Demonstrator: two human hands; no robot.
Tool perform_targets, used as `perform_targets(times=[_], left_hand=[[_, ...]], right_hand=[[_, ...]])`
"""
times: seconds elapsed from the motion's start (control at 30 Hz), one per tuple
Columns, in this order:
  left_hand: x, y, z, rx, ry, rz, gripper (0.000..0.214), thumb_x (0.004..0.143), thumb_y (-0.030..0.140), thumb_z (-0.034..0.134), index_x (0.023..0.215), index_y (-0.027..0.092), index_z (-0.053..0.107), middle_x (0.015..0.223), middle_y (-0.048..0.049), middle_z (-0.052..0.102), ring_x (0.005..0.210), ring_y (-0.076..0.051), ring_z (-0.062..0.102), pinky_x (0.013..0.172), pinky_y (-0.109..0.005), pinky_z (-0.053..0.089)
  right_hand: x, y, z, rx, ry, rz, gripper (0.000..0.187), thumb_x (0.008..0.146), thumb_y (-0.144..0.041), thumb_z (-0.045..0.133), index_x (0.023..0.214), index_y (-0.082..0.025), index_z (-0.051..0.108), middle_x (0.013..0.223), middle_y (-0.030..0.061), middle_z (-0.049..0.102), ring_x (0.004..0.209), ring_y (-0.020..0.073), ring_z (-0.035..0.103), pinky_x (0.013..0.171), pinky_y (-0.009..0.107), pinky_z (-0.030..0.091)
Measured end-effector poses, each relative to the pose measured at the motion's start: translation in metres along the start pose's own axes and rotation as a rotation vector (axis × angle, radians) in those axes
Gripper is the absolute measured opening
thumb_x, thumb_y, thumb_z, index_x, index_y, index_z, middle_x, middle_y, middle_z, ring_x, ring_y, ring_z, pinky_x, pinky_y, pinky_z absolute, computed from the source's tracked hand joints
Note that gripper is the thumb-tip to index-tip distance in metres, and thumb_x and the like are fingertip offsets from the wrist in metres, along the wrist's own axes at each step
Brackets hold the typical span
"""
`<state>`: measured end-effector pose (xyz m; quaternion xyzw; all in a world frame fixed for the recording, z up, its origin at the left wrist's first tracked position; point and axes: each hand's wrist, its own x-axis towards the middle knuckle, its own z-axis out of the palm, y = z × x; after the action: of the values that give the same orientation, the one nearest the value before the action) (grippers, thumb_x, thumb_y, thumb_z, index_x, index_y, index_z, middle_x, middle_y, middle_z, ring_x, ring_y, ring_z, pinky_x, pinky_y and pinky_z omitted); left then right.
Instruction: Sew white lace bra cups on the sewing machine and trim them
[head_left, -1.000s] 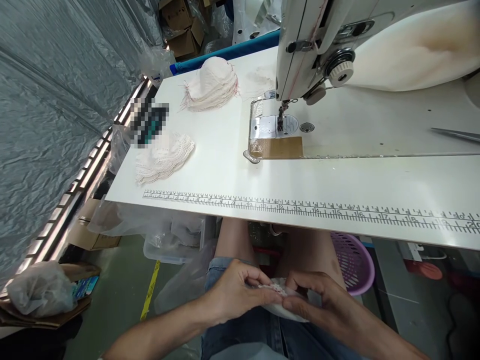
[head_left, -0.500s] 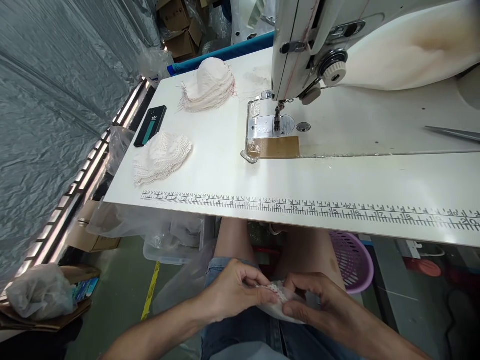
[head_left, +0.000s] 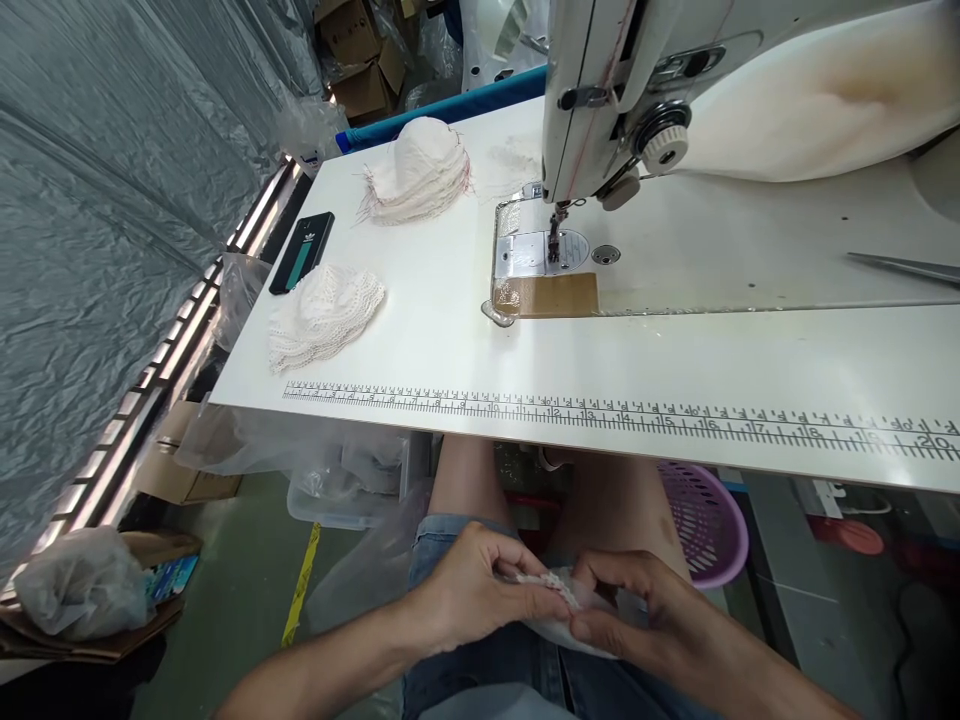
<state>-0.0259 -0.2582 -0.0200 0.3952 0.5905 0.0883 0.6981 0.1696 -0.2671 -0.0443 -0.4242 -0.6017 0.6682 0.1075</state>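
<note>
Above my lap, a small piece of white fabric with a lacy edge (head_left: 559, 632) is pinched between both hands. My left hand (head_left: 491, 590) is closed on its left side, thumb and fingers at the lacy edge. My right hand (head_left: 637, 610) grips the right side, its thumb close to the left thumb. Part of the fabric is hidden under the fingers. On the table lie a stack of white lace-edged fabric cups (head_left: 326, 318) and, farther back, a second stack of white cups (head_left: 420, 170) with loose pink threads.
A sewing machine (head_left: 585, 130) stands at the table's right, needle over its plate. Tweezers or scissors tips (head_left: 904, 266) lie on its bed. A dark phone-like object (head_left: 301, 252) is at the left edge. A printed ruler (head_left: 600, 412) runs along the front; a purple basket (head_left: 709, 525) sits below.
Both hands have shifted very slightly right with the fabric, still pinching it. The left thumb reaches a little farther along the edge. Things on the table stay put.
</note>
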Motion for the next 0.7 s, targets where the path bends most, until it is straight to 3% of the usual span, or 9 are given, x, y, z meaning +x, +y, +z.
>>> perform_targets(times=[0.3,0.47,0.7], left_hand=[[0.003,0.006,-0.006,0.027,-0.103,0.000,0.044,0.051,0.049,0.081,0.070,0.009,0.074,0.056,-0.0015,0.058,0.054,-0.009,0.044,0.052,-0.021,0.030],[0.005,0.007,-0.007,0.050,-0.088,0.022,0.042,0.056,0.049,0.078,0.073,0.010,0.075,0.058,-0.0031,0.061,0.053,-0.010,0.046,0.052,-0.021,0.032],[0.014,0.003,-0.010,0.129,-0.118,0.029,0.040,0.053,0.047,0.080,0.073,0.012,0.076,0.055,-0.0012,0.061,0.049,-0.007,0.040,0.047,-0.019,0.028]], right_hand=[[0.001,-0.005,-0.002,0.097,-0.015,-0.037,0.035,0.090,-0.048,0.048,0.071,-0.019,0.052,0.067,-0.0036,0.047,0.065,0.0128,0.044,0.058,0.021,0.033],[0.001,0.000,-0.004,0.065,-0.058,-0.014,0.036,0.090,-0.051,0.046,0.072,-0.019,0.052,0.066,-0.0039,0.045,0.063,0.0122,0.043,0.055,0.021,0.032],[-0.010,-0.002,-0.008,-0.100,0.010,-0.020,0.023,0.087,-0.041,0.054,0.079,-0.022,0.064,0.079,0.0004,0.065,0.079,0.0177,0.060,0.069,0.023,0.045]])
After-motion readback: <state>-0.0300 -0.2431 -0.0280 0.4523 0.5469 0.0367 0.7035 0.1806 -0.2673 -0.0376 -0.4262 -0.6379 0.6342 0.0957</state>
